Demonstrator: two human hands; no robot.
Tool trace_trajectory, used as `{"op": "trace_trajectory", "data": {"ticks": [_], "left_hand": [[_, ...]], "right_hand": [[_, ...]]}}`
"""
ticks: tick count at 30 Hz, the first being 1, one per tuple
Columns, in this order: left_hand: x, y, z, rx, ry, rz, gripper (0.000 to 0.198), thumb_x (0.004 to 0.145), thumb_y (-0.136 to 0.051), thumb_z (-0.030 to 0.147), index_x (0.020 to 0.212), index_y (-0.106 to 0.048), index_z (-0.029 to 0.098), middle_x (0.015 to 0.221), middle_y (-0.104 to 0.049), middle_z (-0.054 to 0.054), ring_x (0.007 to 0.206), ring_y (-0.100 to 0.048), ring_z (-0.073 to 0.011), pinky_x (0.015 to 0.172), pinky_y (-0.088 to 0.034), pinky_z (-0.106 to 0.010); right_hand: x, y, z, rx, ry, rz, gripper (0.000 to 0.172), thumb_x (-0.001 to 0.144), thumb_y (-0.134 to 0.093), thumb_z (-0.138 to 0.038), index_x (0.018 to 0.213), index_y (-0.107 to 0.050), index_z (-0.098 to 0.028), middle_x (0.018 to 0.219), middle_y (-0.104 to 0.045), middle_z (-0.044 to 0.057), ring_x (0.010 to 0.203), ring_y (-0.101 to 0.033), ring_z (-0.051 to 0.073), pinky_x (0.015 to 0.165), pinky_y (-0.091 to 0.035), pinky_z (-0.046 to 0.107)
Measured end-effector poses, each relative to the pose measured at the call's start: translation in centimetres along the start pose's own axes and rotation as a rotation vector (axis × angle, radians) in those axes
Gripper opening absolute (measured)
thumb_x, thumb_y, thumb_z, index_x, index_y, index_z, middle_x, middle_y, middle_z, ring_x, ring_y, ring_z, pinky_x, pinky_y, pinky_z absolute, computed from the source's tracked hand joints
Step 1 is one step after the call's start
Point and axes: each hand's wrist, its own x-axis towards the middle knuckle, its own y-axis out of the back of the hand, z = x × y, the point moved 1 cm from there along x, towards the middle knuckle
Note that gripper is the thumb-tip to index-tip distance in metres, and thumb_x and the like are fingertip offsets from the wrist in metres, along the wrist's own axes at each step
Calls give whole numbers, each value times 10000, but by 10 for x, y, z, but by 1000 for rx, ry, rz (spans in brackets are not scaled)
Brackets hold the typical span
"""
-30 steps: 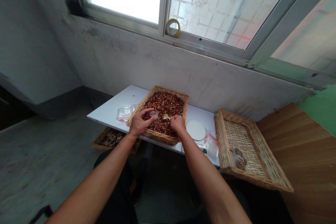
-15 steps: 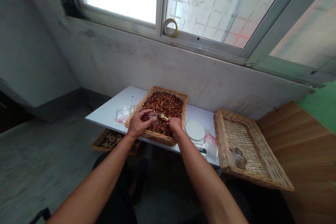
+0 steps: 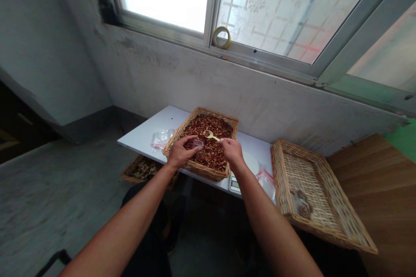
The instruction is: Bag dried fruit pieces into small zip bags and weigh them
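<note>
As I lift it clear of the pile, the yellow plastic scoop (image 3: pixel 212 136) sits higher than it did a moment ago, when its bowl lay almost on the heap, and a few reddish pieces rest in its bowl. My right hand (image 3: pixel 232 152) pinches the end of its handle between thumb and fingers and has drawn away from my left, so the gap between my hands is wider than before. My left hand (image 3: pixel 183 152) stays curled around a small clear plastic cup (image 3: pixel 198 143), holding it just above the wicker tray (image 3: pixel 203 169) near the tip of the scoop, not touching it. I cannot tell what is inside the cup.

The tray rests on a white table (image 3: pixel 143 132), heaped with dried reddish-brown pieces (image 3: pixel 214 126). My right wrist now hides much of the white disc (image 3: pixel 252 163) that lay fully in view earlier, while a digital scale (image 3: pixel 235 184) shows just below my forearm. A clear plastic bag (image 3: pixel 162 139) lies left of the tray and another (image 3: pixel 267 183) lies to the right. Beyond that, a second wicker tray (image 3: pixel 308 194) holds a small cluster of pieces (image 3: pixel 302 204).
</note>
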Motion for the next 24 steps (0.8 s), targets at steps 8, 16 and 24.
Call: {"op": "trace_trajectory", "data": {"ticks": [8,16,24], "left_hand": [[-2,-1,6,-37,8,19,576,679,-856,440,1175,-710,187,1053,-777,-92,914,-745,-245,876,-605,-406],[-3,-1,10,-13,-7,17,559,691,-850,438,1170,-717,182,1056,-777,-88,916,-743,-240,881,-602,-394],[-4,-1,4,-43,11,-1,610,692,-855,441,1216,-691,174,1031,-780,-97,894,-749,-241,881,-607,-417]], "right_hand": [[-37,13,-55,-485,419,-71,303,1004,-491,-331,934,-760,-212,954,-737,82,906,-650,196,838,-416,251],[-45,19,-45,-445,532,-9,303,1036,-473,-343,1097,-753,-246,996,-717,61,904,-654,180,837,-424,244],[-66,26,7,-708,301,-23,337,1021,-494,-364,901,-772,-216,919,-739,103,843,-659,201,805,-406,284]]}}
